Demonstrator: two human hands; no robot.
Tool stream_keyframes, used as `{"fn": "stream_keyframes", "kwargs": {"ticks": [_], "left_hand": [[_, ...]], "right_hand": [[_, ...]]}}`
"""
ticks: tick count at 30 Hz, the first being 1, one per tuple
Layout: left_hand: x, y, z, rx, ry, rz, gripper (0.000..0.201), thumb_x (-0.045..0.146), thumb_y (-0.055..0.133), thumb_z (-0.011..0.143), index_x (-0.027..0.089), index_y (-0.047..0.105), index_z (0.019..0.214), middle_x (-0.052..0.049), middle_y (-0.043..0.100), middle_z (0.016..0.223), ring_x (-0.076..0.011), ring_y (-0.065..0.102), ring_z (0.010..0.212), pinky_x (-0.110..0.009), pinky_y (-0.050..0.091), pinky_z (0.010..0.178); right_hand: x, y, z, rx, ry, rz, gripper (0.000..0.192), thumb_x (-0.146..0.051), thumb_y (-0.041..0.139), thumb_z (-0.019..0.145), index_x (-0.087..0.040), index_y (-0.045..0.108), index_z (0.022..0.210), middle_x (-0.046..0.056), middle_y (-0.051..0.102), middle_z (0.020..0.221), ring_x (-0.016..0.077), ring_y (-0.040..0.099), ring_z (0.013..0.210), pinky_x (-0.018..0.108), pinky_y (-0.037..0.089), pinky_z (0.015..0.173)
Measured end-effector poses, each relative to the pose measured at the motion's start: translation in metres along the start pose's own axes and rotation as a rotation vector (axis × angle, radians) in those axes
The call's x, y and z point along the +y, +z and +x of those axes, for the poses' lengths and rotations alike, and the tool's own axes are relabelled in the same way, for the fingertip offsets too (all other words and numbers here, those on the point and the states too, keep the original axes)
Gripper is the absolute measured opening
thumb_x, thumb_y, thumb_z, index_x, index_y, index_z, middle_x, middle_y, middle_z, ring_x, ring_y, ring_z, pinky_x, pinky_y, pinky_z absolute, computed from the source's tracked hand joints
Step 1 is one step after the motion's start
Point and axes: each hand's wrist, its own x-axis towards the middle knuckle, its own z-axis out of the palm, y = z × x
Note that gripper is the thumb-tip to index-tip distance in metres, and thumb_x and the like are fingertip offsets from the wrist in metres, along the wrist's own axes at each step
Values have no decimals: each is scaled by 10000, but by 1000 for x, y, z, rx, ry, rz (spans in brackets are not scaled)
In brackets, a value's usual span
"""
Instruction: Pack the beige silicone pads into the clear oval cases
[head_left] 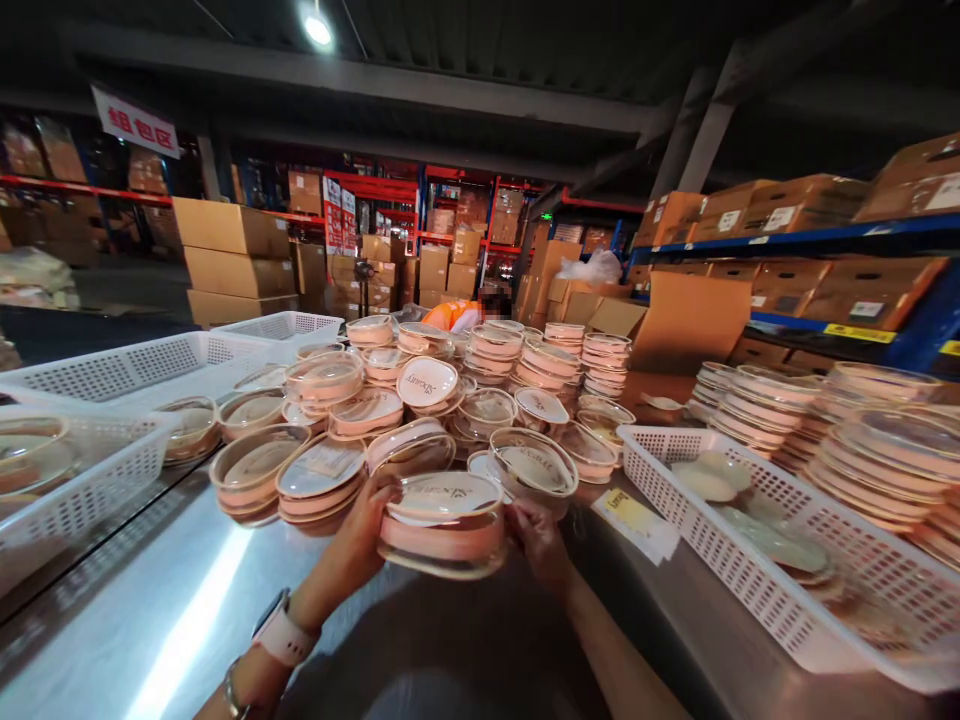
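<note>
Low in the frame's centre, the left hand (360,545) and right hand (541,540) clamp opposite ends of an oval pink case with a clear glossy lid (444,525), held just above the brushed-steel desk (150,620). Behind it rise stacks of matching cases (487,380); a white perforated plastic basket (757,570) sits at right.

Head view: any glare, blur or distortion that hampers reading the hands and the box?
Head view: strong wide-angle bending at the edges; ceiling lamp glares off the steel table; right basket smeared; background dim; both hands, left and right, and the box are fairly sharp.
</note>
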Motion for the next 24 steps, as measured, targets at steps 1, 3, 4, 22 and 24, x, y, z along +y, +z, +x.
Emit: {"fn": "stream_keyframes", "kwargs": {"ticks": [1, 3, 4, 22, 24], "left_hand": [[-2, 0, -1, 26, 39, 123, 420, 78, 559, 800, 214, 575, 1197, -124, 595, 1212, -279, 591, 1144, -444, 501, 954], [3, 7, -9, 39, 106, 369, 472, 6, 499, 809, 246, 617, 1198, -125, 589, 1214, -274, 579, 1138, -439, 478, 939], [9, 14, -14, 20, 132, 439, 509, -2, 518, 807, 290, 630, 1209, -114, 595, 1216, -278, 573, 1138, -442, 462, 940], [18, 14, 16, 205, -621, -587, 525, 656, 606, 791, 159, 762, 856, -109, 727, 914, -288, 629, 932, -423, 494, 880], [18, 12, 16, 239, -659, -610, 528, 667, 637, 753, 153, 752, 790, -103, 719, 885, -287, 621, 918, -416, 488, 872]], "right_hand": [[-2, 3, -1, -13, -26, -40, 509, -518, 467, 927, -213, 507, 522, -7, 478, 467, 136, 446, 457, 259, 373, 472], [-8, 19, -12, -51, -149, -229, 458, -390, 458, 953, -199, 546, 546, 10, 543, 488, 132, 482, 454, 245, 345, 469], [-10, 29, -20, -71, -233, -334, 436, -337, 454, 957, -195, 574, 563, 17, 568, 489, 131, 498, 442, 241, 341, 463], [22, 18, 5, -106, 537, 476, 539, -580, 871, 491, -228, 783, 890, 148, 770, 989, 391, 678, 1021, 553, 507, 944], [17, 15, -1, -238, 524, 552, 588, -621, 832, 568, -249, 765, 1019, 158, 729, 1153, 380, 616, 1172, 541, 457, 1023]]}}
